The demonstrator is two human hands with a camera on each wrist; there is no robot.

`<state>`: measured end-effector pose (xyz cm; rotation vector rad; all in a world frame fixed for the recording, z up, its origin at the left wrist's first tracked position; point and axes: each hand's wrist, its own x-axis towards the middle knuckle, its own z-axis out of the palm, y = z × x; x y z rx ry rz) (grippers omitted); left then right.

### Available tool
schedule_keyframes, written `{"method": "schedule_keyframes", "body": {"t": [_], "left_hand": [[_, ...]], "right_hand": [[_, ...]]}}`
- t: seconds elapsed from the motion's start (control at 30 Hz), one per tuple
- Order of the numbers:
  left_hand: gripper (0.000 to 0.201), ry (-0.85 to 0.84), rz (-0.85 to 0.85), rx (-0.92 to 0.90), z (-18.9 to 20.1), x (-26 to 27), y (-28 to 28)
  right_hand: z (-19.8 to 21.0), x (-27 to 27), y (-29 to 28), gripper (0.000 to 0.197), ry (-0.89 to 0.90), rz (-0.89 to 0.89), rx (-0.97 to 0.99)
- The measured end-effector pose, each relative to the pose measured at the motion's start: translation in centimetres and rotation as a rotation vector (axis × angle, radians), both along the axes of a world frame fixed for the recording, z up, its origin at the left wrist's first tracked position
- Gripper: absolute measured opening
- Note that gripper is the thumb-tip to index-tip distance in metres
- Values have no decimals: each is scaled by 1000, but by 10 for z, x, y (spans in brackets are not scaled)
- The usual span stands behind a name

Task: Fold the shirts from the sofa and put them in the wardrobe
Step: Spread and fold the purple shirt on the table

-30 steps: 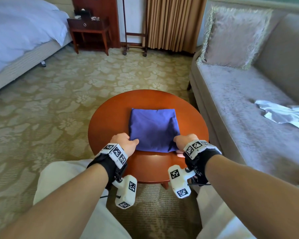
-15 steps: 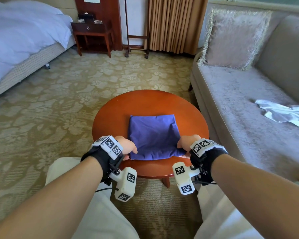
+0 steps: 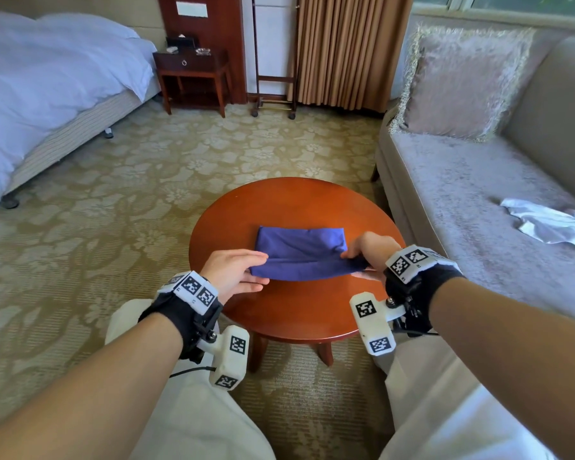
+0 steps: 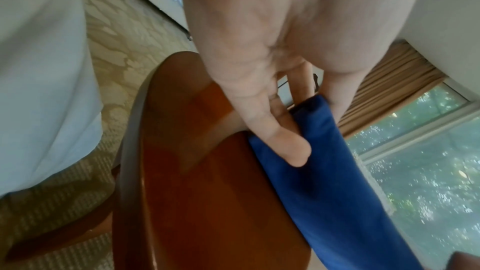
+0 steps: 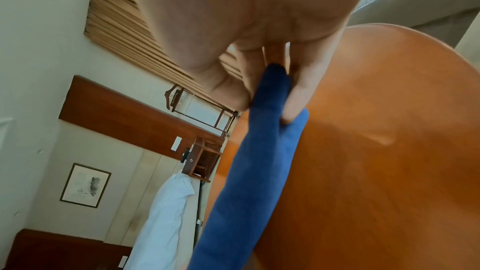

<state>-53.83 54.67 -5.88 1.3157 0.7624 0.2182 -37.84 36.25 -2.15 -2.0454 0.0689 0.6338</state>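
Blue folded shirt (image 3: 301,252) on round wooden table (image 3: 296,313), near edge lifted. My L hand (image 3: 234,273) & R hand (image 3: 370,249) each pinch a near corner, thumb vs fingers.

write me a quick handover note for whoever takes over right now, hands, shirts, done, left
Left hand: pinches the near left corner of the blue shirt.
Right hand: pinches its near right corner.
The blue shirt is a folded packet on the round table, near edge raised off the top.
The white shirt lies unfolded on the sofa.
Done: blue shirt mostly folded.
Left: finish it, fold the white one, carry both to the wardrobe, which is not in view.
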Motion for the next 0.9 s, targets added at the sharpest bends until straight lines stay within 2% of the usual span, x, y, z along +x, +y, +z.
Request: {"method": "schedule_keyframes", "body": {"t": [0.03,0.13,0.2,0.27,0.4,0.43,0.57,0.73,0.8,0.9], "left_hand": [[23,-25,-5,-43,0,0,1],[41,-75,-140,-45,-3,-1,7],[53,-31,-184,88,-4,1,9],[52,12,-171,237,-5,6,10],[20,28,-148,524,-7,19,13],[18,32,-143,577,-9,21,17],[30,60,-118,616,-16,30,29],[19,-72,-98,528,-19,46,30],[22,-68,-81,572,-22,55,32],[15,-42,-50,682,-26,69,34]], "right_hand": [[0,0,-4,18,-17,28,12],[-3,-2,-15,17,-217,357,-110],[-5,2,-20,25,-178,337,-145],[-8,7,-23,31,-191,291,-166],[-13,12,-25,24,-180,231,-88],[-16,15,-26,20,-179,214,-60],[-20,24,-24,19,-171,212,42],[-31,35,-10,22,-136,148,174],[-34,38,-6,12,-159,148,173],[-39,49,3,7,-149,128,171]]}}
